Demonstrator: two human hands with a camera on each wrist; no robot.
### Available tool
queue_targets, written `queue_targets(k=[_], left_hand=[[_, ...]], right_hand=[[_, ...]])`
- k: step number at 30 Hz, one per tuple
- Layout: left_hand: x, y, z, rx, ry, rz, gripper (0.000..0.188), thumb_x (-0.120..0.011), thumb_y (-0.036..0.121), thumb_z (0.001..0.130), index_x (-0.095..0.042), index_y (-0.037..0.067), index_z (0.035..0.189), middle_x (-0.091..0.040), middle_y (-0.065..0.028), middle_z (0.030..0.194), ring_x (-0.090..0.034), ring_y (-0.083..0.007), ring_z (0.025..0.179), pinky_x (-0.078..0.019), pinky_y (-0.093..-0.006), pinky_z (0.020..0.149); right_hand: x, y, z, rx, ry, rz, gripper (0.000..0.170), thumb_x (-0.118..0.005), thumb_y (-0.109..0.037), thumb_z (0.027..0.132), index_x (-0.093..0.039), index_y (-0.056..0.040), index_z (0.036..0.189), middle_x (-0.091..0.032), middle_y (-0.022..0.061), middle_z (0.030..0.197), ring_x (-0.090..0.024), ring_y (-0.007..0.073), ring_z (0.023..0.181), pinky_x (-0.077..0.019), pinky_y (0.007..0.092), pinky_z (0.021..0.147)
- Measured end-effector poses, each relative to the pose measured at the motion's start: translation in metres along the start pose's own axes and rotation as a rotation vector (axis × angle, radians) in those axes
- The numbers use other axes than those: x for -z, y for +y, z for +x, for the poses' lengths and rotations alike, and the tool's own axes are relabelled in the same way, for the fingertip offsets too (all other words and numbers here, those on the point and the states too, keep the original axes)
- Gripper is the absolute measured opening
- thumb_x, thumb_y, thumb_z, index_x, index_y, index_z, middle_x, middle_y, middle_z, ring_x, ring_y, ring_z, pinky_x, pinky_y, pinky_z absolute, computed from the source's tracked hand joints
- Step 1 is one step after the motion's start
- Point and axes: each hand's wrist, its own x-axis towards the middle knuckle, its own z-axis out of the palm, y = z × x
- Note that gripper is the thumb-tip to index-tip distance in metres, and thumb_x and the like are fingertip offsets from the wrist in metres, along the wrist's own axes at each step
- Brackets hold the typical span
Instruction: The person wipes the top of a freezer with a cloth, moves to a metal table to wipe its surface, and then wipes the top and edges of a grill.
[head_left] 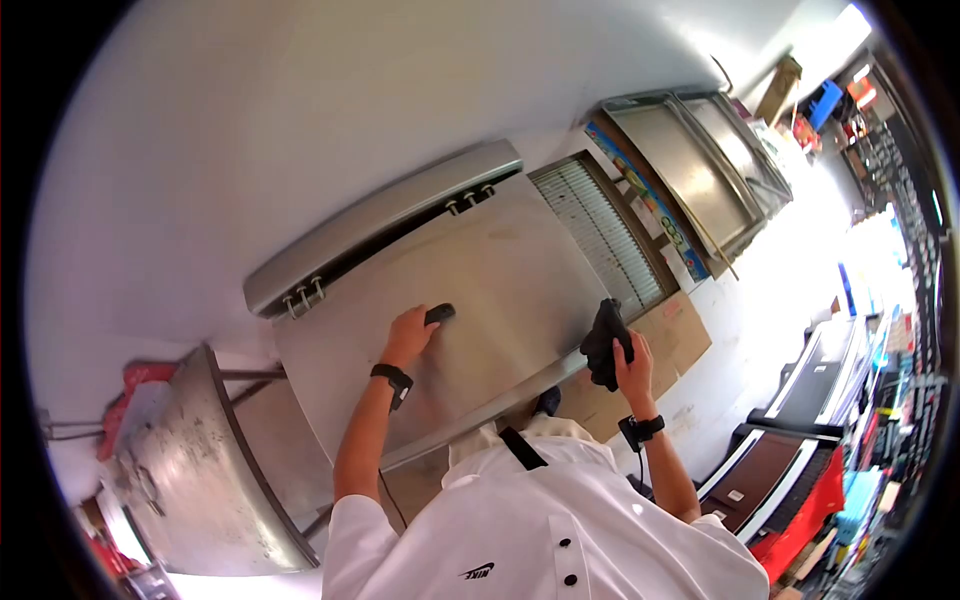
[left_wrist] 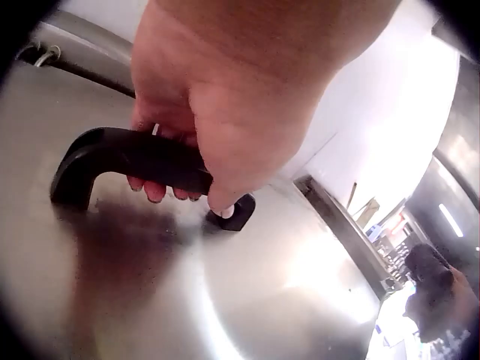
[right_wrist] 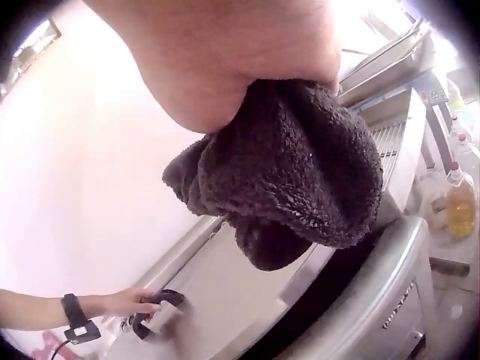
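Note:
A wide metal lid (head_left: 490, 270) with a black handle (head_left: 439, 313) lies before the person. The left hand (head_left: 405, 337) has its fingers curled round that handle; in the left wrist view the handle (left_wrist: 142, 156) passes under the palm of the hand (left_wrist: 225, 112). To the right, the right hand (head_left: 634, 368) grips a dark, fluffy cloth (head_left: 605, 345) near the lid's right edge. In the right wrist view the cloth (right_wrist: 292, 165) hangs bunched below the hand (right_wrist: 232, 60), which hides part of it.
Along the back of the lid runs a metal housing (head_left: 390, 225) with hinges. A slatted grille (head_left: 600, 230) and metal trays (head_left: 690, 170) stand to the right, a metal cabinet (head_left: 200, 460) to the left. Bottles (right_wrist: 460, 199) show in the right wrist view.

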Motion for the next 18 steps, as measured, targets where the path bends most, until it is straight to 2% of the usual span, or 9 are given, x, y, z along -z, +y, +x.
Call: queue_targets(k=[5, 7, 11, 13, 17, 18], left_hand=[[0.002, -0.009, 0.007, -0.021, -0.002, 0.027, 0.035, -0.070, 0.030, 0.091, -0.060, -0.001, 0.104, -0.068, -0.0237, 0.100, -0.063, -0.0444, 0.095, -0.0504, -0.0504, 0.083], [0.009, -0.010, 0.008, 0.025, -0.080, -0.082, 0.035, -0.069, 0.029, 0.092, -0.059, -0.002, 0.105, -0.067, -0.0264, 0.100, -0.062, -0.0462, 0.094, -0.0489, -0.0507, 0.083], [0.013, -0.011, 0.009, -0.004, -0.178, 0.030, 0.035, -0.069, 0.028, 0.092, -0.059, -0.002, 0.105, -0.066, -0.0280, 0.097, -0.062, -0.0475, 0.095, -0.0481, -0.0502, 0.082], [0.012, -0.015, 0.014, -0.013, -0.145, -0.007, 0.036, -0.069, 0.029, 0.092, -0.059, -0.003, 0.106, -0.065, -0.0296, 0.096, -0.061, -0.0488, 0.095, -0.0479, -0.0505, 0.082], [0.008, -0.031, 0.025, -0.079, -0.210, 0.005, 0.037, -0.069, 0.030, 0.092, -0.059, -0.002, 0.108, -0.065, -0.0302, 0.099, -0.062, -0.0477, 0.096, -0.0483, -0.0503, 0.084], [0.006, -0.042, 0.030, 0.029, -0.269, -0.049, 0.041, -0.071, 0.033, 0.091, -0.060, -0.001, 0.111, -0.066, -0.0302, 0.101, -0.065, -0.0436, 0.098, -0.0484, -0.0503, 0.084]], right_hand=[[0.027, 0.034, -0.020, -0.026, 0.080, 0.060, 0.026, -0.066, -0.014, 0.093, -0.061, 0.0024, 0.113, -0.063, 0.0211, 0.101, -0.061, 0.0402, 0.096, -0.0494, 0.0412, 0.084], [0.037, 0.058, -0.026, -0.033, 0.123, 0.044, 0.026, -0.066, -0.013, 0.093, -0.062, 0.0025, 0.113, -0.063, 0.0210, 0.100, -0.061, 0.0403, 0.095, -0.0494, 0.0412, 0.084], [0.068, 0.079, -0.043, -0.024, 0.187, 0.025, 0.025, -0.067, -0.012, 0.092, -0.063, 0.0026, 0.112, -0.063, 0.0209, 0.099, -0.061, 0.0404, 0.094, -0.0495, 0.0420, 0.083], [0.081, 0.093, -0.050, -0.069, 0.218, 0.025, 0.026, -0.067, -0.012, 0.092, -0.063, 0.0023, 0.112, -0.063, 0.0209, 0.100, -0.061, 0.0404, 0.094, -0.0494, 0.0424, 0.083], [0.099, 0.104, -0.068, -0.150, 0.272, 0.024, 0.026, -0.067, -0.012, 0.091, -0.063, 0.0010, 0.114, -0.063, 0.0210, 0.101, -0.061, 0.0401, 0.096, -0.0491, 0.0431, 0.084], [0.101, 0.106, -0.072, -0.145, 0.284, 0.016, 0.027, -0.067, -0.013, 0.091, -0.063, 0.0001, 0.114, -0.063, 0.0214, 0.102, -0.061, 0.0397, 0.097, -0.0490, 0.0430, 0.085]])
